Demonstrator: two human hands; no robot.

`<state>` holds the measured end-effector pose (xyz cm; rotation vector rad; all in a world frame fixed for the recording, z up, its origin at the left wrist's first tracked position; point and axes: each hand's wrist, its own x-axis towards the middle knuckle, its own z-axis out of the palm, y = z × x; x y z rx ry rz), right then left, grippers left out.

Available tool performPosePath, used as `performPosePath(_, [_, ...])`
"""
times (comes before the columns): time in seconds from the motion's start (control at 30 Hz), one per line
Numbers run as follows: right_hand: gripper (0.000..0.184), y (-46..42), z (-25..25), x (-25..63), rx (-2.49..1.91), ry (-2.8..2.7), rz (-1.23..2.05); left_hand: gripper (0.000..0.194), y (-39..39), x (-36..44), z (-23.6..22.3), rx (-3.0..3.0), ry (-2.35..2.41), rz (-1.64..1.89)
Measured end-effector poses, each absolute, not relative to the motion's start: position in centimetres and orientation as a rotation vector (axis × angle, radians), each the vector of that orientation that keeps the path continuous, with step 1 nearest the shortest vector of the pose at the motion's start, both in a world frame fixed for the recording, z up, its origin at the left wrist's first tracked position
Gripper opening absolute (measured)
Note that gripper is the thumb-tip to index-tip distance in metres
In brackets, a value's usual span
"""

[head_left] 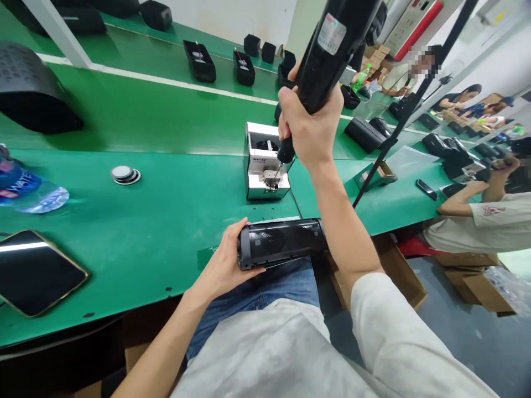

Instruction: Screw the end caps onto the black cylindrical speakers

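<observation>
My left hand is closed around the left end of a black cylindrical speaker housing, which lies on its side at the near edge of the green bench, above my lap. My right hand is wrapped round a black electric screwdriver that hangs from above. Its bit tip points down into the outlet of a small white screw feeder box on the bench.
A phone lies at the near left, a water bottle behind it, and round discs mid-bench. Black speaker parts sit on the far belt. Another person works at the right; cardboard boxes stand on the floor.
</observation>
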<state>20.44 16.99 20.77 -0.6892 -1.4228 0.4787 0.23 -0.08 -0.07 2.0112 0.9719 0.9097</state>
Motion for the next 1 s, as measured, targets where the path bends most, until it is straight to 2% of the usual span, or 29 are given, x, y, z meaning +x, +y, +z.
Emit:
performPosePath(0.1, [0.026, 16.4, 20.7, 20.1, -0.703, -1.242, 0.352, 0.122, 0.0, 0.3, 0.0, 2.009, 0.966, 0.913])
performPosePath(0.3, [0.038, 15.9, 21.0, 20.4, -0.810, -1.172, 0.306, 0.123, -0.1, 0.3, 0.3, 2.012, 0.960, 0.906])
performPosePath(0.43, [0.036, 15.7, 20.7, 20.4, -0.804, -1.201, 0.415, 0.124, -0.1, 0.3, 0.4, 2.018, 0.955, 0.900])
performPosePath(0.63, [0.075, 15.3, 19.9, 22.0, -0.823, -1.257, 0.542, 0.123, -0.1, 0.3, 0.0, 2.029, 0.960, 0.921])
performPosePath(0.7, [0.069, 13.7, 20.8, 23.2, -0.819, -1.278, 0.526, 0.124, -0.1, 0.3, -0.1, 2.037, 0.965, 0.921])
performPosePath(0.83, [0.030, 7.0, 24.2, 26.3, -0.732, -1.250, 0.422, 0.122, 0.1, 0.2, -0.1, 2.056, 0.978, 0.932])
performPosePath(1.0, [0.025, -2.5, 26.8, 29.4, -0.844, -1.130, 0.405, 0.121, 0.4, 0.1, -0.4, 2.060, 1.002, 0.954])
